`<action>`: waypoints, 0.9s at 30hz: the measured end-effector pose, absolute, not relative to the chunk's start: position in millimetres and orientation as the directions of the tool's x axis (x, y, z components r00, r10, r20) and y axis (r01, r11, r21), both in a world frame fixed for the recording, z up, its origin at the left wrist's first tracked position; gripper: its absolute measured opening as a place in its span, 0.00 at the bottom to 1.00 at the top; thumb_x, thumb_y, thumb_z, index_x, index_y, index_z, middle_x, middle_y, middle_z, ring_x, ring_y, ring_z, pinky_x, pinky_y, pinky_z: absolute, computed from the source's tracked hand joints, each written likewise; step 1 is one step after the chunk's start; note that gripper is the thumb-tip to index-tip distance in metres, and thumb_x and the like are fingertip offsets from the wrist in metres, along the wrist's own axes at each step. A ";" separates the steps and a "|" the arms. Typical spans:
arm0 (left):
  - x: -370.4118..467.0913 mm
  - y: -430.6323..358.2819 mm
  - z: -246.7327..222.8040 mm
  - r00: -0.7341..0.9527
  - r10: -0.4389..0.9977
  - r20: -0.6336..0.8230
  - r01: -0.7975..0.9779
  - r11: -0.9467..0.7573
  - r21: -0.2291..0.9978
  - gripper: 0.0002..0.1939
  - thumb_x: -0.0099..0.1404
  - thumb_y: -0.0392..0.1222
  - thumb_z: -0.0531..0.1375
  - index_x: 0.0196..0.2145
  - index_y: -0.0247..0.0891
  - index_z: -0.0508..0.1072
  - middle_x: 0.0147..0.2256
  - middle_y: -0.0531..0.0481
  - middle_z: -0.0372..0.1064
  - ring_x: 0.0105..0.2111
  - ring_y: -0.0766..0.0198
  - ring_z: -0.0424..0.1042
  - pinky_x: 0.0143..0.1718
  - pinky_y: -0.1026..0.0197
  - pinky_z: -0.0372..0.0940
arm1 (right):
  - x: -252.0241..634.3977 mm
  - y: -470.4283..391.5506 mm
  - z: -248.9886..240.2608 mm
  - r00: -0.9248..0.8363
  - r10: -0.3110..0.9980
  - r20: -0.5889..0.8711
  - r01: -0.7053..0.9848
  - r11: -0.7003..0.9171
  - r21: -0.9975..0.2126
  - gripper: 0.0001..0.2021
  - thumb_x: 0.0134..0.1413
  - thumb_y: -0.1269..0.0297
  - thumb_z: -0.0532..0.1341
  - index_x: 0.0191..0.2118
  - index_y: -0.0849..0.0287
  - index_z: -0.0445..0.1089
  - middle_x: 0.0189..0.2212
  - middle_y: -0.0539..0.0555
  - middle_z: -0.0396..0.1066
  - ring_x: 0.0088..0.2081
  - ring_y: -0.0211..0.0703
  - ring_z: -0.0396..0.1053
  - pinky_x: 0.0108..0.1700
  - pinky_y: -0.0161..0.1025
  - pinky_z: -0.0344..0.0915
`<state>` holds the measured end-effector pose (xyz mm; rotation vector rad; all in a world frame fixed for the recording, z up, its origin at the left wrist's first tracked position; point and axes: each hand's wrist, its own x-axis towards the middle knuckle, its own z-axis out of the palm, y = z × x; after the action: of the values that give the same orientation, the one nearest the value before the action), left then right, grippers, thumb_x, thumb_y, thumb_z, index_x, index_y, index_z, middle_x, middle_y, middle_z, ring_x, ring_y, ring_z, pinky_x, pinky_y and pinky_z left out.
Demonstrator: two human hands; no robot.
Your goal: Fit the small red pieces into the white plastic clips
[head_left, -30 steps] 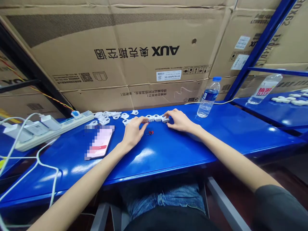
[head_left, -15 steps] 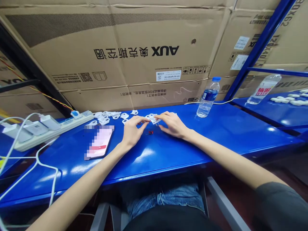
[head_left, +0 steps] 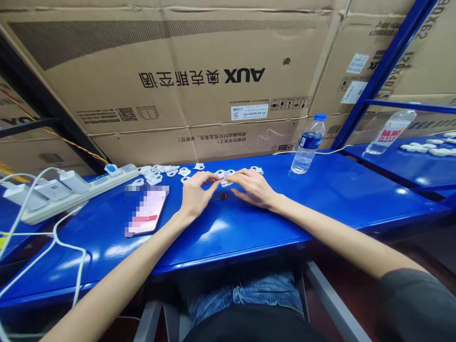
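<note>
A small white plastic piece with holes (head_left: pixel 225 182) is held between my two hands at the middle of the blue table. My left hand (head_left: pixel 197 191) pinches its left side between thumb and forefinger. From the right, the fingertips of my right hand (head_left: pixel 254 188) close on its upper edge, with the thumb lower down; the exact contact is partly hidden. Just below the piece lies a tiny red and black item (head_left: pixel 223 195), too small to name. Another white piece (head_left: pixel 257 169) rests behind my right hand, and several similar white pieces (head_left: pixel 155 178) lie loose beyond my left hand.
A phone (head_left: pixel 147 211) lies left of my left hand. Farther left, a power strip (head_left: pixel 103 183) carries chargers and white cables (head_left: pixel 83 259). A water bottle (head_left: pixel 309 145) stands at the back right. Cardboard boxes (head_left: pixel 199 104) wall off the rear of the blue table (head_left: pixel 228 237).
My right hand has shifted slightly left and its fingers have moved over the white piece, which now sits flatter. The white piece behind that hand shows more. My left hand barely moved.
</note>
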<state>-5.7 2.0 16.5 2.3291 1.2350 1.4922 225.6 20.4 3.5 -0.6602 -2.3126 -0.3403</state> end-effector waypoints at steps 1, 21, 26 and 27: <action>-5.8 1.9 16.4 0.190 0.679 0.709 0.576 -0.662 0.480 0.06 0.68 0.44 0.64 0.36 0.41 0.80 0.36 0.50 0.81 0.34 0.60 0.78 0.39 0.56 0.73 | 225.5 20.3 3.1 -0.629 0.354 0.692 0.545 0.836 0.068 0.15 0.71 0.63 0.58 0.59 0.57 0.73 0.51 0.58 0.80 0.52 0.51 0.74 0.52 0.49 0.74; -8.5 4.5 9.9 0.298 0.519 0.801 0.632 -0.736 0.242 0.10 0.74 0.44 0.61 0.41 0.42 0.82 0.41 0.48 0.81 0.41 0.58 0.78 0.47 0.53 0.73 | 220.6 17.3 -0.6 -0.617 0.296 0.729 0.500 0.863 0.072 0.10 0.72 0.64 0.57 0.50 0.55 0.75 0.49 0.56 0.81 0.54 0.46 0.76 0.59 0.46 0.74; -6.3 2.1 11.0 0.286 0.583 0.761 0.701 -0.669 0.248 0.11 0.74 0.43 0.58 0.46 0.42 0.81 0.45 0.46 0.78 0.46 0.57 0.77 0.50 0.54 0.72 | 223.2 20.0 0.8 -0.560 0.390 0.731 0.550 0.835 -0.025 0.10 0.71 0.65 0.57 0.52 0.57 0.73 0.50 0.58 0.80 0.55 0.49 0.76 0.56 0.47 0.75; -6.1 1.6 11.1 0.289 0.597 0.748 0.711 -0.657 0.250 0.11 0.74 0.42 0.58 0.47 0.42 0.80 0.45 0.46 0.77 0.46 0.57 0.77 0.51 0.54 0.72 | 225.2 21.5 1.3 -0.533 0.417 0.736 0.573 0.818 -0.048 0.10 0.71 0.65 0.57 0.52 0.57 0.73 0.51 0.59 0.79 0.55 0.49 0.75 0.56 0.46 0.74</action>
<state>-6.1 1.6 11.1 2.6243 1.3414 1.4242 225.2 21.5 1.3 -0.7233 -2.2105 -0.2545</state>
